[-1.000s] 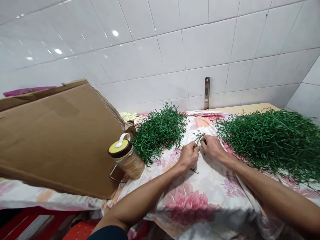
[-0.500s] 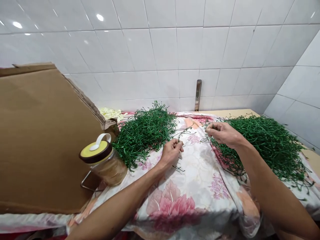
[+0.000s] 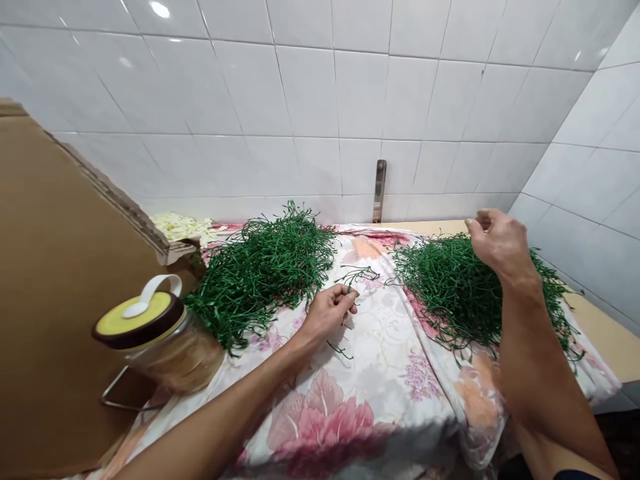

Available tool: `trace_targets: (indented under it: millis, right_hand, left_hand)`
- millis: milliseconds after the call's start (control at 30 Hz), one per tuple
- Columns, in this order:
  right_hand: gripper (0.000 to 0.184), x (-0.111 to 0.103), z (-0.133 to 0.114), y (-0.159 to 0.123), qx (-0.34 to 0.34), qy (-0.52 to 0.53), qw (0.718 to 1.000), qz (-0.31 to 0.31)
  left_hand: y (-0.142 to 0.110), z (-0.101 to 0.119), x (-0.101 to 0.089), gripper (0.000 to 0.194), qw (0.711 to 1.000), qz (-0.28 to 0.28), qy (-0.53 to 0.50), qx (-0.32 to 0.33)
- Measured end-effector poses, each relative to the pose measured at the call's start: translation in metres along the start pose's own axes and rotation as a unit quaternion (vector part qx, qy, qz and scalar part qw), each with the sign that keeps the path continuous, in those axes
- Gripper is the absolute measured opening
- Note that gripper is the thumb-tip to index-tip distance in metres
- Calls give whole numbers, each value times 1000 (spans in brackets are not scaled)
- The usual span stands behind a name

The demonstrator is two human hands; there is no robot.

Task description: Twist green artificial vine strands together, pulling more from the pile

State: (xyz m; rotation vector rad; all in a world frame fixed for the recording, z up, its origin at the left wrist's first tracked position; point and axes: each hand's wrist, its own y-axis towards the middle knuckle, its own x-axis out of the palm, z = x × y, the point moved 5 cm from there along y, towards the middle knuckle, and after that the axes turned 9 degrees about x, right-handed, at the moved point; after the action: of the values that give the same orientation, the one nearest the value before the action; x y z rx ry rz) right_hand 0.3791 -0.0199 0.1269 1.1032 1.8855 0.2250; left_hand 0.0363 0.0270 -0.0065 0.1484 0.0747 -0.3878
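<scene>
My left hand (image 3: pixel 327 312) rests on the flowered cloth (image 3: pixel 380 373) with its fingers pinched on a thin green stem (image 3: pixel 357 275) that points toward the wall. My right hand (image 3: pixel 497 243) is raised over the right heap of green stems (image 3: pixel 450 287), fingers curled loosely; whether it holds a stem I cannot make out. A second heap of green stems (image 3: pixel 260 267) lies to the left of my left hand. One loose stem piece (image 3: pixel 337 349) lies on the cloth near my left wrist.
A large cardboard sheet (image 3: pixel 55 280) leans at the left. In front of it stands a jar with a yellow lid (image 3: pixel 160 340). Pale yellow bits (image 3: pixel 183 227) lie at the back left. A metal bracket (image 3: pixel 380 190) hangs on the tiled wall.
My right hand has left my left hand and swung right and up over the right heap. My left hand stays on the cloth with the stem. The view has turned to the right.
</scene>
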Motion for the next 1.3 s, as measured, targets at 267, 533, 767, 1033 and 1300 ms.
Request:
trace_targets:
  millis: [267, 533, 767, 1033, 1300]
  right_hand:
    - [35, 0, -36, -39, -43, 206, 978, -4]
    - [35, 76, -85, -131, -97, 189, 765, -609]
    - [40, 105, -85, -142, -41, 263, 792, -550]
    - [38, 119, -85, -149, 135, 460, 689, -543]
    - [34, 120, -80, -146, 110, 418, 784, -446]
  left_hand:
    - [-1, 3, 0, 38, 996, -21, -83, -8]
    - [-2, -5, 2, 35, 987, -23, -155, -31]
    - [-8, -4, 13, 42, 989, -88, -117, -19]
    - [-16, -2, 20, 45, 975, -163, -137, -62]
    - [-8, 3, 6, 31, 997, -74, 22, 26]
